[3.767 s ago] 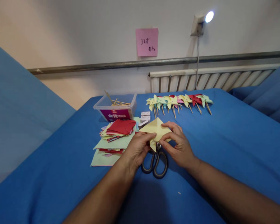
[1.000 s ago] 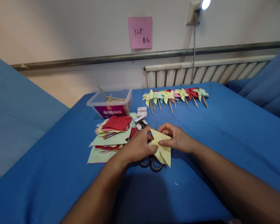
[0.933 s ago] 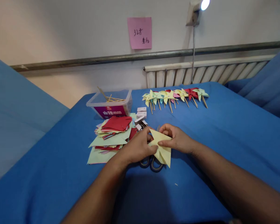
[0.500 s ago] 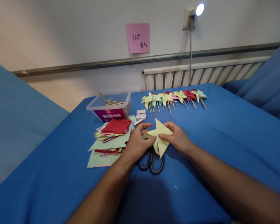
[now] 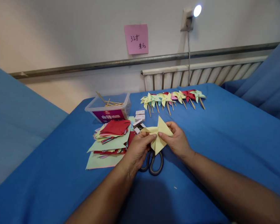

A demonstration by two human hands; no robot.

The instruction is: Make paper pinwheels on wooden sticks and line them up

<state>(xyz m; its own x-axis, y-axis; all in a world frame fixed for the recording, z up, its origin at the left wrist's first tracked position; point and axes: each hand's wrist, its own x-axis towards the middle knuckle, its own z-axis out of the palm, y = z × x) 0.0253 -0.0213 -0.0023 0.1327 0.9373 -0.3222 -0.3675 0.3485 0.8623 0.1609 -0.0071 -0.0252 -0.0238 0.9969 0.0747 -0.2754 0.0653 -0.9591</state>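
In the head view, two bare hands are meeting in the middle, just above the blue cloth (image 5: 224,133) that is covering the table. The left hand (image 5: 137,149) and the right hand (image 5: 177,143) are both pinching one piece of folded yellow paper (image 5: 159,135). The paper is sitting right between the two hands, so both hands are just as near to it. The left thumb and fingers are closing on its left side, and the right thumb and fingers are closing on its right side. The fingers of both hands are bent in tight, not spread wide.

The paper is thin and smooth, with sharp folds. It is making pointy triangle shapes. One point is sticking up and away from the person, one is poking left, and one is hanging down toward the person. Its long way is running from the top point to the bottom point.

Under the hands, a pair of scissors (image 5: 156,161) with dark round handles is lying flat on the cloth. To the left, a messy pile of paper squares (image 5: 109,140) is lying in red, green and yellow. Behind the pile, a clear plastic box (image 5: 108,109) is holding thin wooden sticks. Farther back, a row of paper pinwheels (image 5: 172,98) on sticks is lying side by side. A pink note (image 5: 136,39) is sticking on the wall.
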